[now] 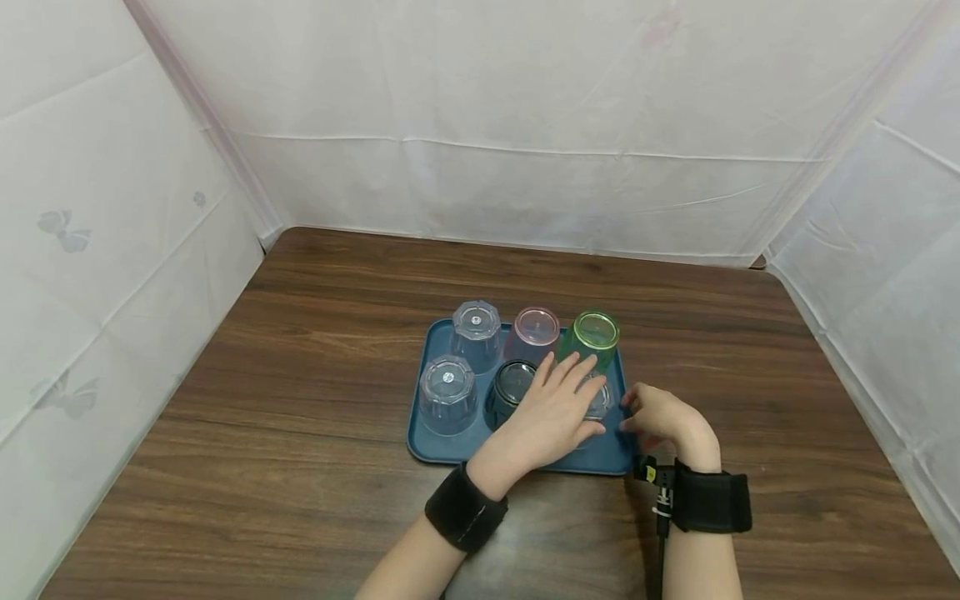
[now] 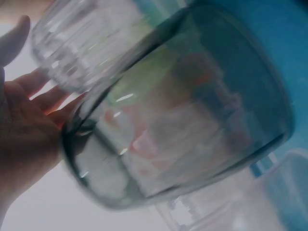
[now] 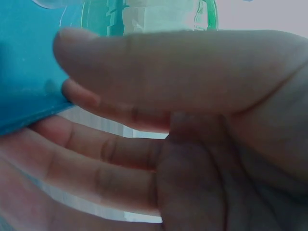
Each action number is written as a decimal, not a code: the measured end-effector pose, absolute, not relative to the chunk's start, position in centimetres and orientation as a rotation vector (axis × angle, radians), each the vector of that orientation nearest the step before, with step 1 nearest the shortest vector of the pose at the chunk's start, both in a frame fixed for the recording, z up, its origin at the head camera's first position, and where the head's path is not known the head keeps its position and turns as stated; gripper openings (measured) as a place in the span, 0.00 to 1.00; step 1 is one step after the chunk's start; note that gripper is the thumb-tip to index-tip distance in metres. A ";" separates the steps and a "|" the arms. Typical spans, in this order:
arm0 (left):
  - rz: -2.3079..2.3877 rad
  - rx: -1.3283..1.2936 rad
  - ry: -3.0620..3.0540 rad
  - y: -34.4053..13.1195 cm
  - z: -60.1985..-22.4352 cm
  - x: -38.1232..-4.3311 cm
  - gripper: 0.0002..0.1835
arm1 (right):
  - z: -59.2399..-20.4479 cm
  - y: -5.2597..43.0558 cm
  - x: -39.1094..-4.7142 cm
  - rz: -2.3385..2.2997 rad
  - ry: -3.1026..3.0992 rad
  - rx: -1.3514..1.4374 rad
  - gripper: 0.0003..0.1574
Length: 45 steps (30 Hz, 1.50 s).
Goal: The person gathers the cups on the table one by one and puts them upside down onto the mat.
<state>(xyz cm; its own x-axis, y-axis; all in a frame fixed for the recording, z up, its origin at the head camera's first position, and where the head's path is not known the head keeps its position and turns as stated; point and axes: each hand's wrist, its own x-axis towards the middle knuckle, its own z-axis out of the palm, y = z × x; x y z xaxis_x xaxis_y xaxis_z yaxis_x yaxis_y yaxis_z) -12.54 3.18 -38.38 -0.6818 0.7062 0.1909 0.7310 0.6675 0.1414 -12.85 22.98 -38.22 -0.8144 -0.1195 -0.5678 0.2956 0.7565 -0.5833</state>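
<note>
A blue tray (image 1: 438, 450) holds several upside-down glasses. My left hand (image 1: 547, 412) reaches over its front right with fingers spread, right by a clear ribbed glass (image 2: 82, 43) that it partly hides. Between the left wrist and that glass stands a dark grey-green glass (image 1: 515, 382), large in the left wrist view. Behind the hand are a green glass (image 1: 596, 333) and a pink glass (image 1: 536, 327). My right hand (image 1: 667, 417) is at the tray's right edge, fingers curled at its rim and thumb over the tray.
Two clear faceted glasses, one at the back (image 1: 476, 329) and one at the front (image 1: 447, 396), stand on the tray's left side. The tray rests on a brown wooden table (image 1: 300, 375). White sheeting (image 1: 487, 125) hangs behind the table and along both sides.
</note>
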 end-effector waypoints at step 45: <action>-1.112 -0.028 -3.687 -14.1 -39.6 -16.6 0.05 | -39.0 23.3 -12.5 -0.771 2.400 0.120 0.14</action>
